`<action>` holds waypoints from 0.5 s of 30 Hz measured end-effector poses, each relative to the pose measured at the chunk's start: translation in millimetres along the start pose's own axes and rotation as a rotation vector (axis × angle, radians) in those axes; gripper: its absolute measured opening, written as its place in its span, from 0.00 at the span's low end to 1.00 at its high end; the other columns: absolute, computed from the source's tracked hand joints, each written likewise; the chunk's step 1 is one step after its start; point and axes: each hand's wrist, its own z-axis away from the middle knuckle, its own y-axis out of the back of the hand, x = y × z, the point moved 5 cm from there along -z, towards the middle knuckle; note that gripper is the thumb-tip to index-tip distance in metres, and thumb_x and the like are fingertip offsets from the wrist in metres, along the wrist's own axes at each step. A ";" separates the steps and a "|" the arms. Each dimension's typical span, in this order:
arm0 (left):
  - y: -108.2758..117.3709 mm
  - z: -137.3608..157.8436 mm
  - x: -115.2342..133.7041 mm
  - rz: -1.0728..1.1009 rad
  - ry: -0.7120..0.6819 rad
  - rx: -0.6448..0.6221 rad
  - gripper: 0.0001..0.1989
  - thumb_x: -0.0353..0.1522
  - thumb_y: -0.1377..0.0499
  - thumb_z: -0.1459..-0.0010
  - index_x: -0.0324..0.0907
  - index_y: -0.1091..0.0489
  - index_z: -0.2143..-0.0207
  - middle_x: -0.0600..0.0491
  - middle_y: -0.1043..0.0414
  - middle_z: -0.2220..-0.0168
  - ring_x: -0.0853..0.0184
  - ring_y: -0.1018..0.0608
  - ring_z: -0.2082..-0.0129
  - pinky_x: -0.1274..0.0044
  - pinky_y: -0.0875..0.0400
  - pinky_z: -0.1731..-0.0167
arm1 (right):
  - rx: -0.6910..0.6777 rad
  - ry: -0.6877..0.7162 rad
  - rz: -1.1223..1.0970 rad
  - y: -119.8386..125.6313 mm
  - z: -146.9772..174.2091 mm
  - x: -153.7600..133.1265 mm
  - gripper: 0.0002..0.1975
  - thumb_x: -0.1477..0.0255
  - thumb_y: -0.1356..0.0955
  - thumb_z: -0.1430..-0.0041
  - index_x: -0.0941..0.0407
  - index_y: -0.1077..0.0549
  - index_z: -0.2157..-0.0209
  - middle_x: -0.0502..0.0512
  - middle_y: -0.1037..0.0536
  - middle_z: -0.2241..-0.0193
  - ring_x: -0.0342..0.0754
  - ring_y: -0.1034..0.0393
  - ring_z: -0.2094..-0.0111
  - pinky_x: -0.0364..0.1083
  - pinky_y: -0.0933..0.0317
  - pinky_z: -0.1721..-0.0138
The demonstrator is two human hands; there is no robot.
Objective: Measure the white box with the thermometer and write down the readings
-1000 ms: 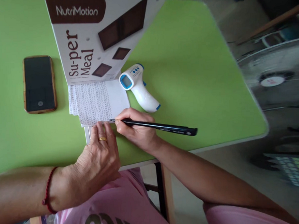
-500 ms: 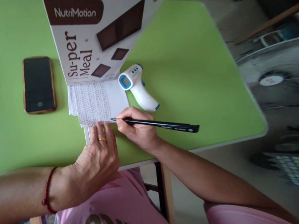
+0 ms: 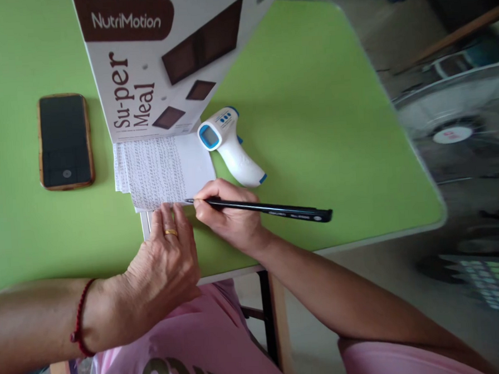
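A black pen (image 3: pixel 271 207) is pinched between the thumb and fingers of my right hand (image 3: pixel 229 213). Its tip meets the right side of a white sheet of paper (image 3: pixel 198 164), close to the lower edge. Dense rows of handwriting cover the sheet's left part. More written sheets (image 3: pixel 121 171) stick out beneath it on the left. My left hand (image 3: pixel 167 247) lies with its fingers stretched out, fingertips on the paper's near edge. A gold ring is on one finger, and a red cord bracelet circles that wrist.
A white "Su-per Meal" box (image 3: pixel 143 75) stands behind the paper, over its far edge. A white and blue infrared thermometer (image 3: pixel 233 149) lies to the right. A phone in a brown case (image 3: pixel 64 141) is at left on the green table (image 3: pixel 320 94). A fan (image 3: pixel 456 131) stands beyond the right edge.
Almost nothing differs. The pen and my right hand have shifted very slightly; my left hand and the paper have stayed in place.
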 end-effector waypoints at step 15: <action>-0.5 -0.9 -0.3 0.012 -0.004 0.006 0.56 0.59 0.36 0.55 0.13 0.35 0.45 0.18 0.34 0.45 0.35 0.25 0.47 0.57 0.27 0.48 | 0.046 -0.027 0.026 1.4 0.5 2.6 0.08 0.74 0.33 0.42 0.52 0.34 0.74 0.43 0.29 0.82 0.40 0.37 0.82 0.41 0.40 0.78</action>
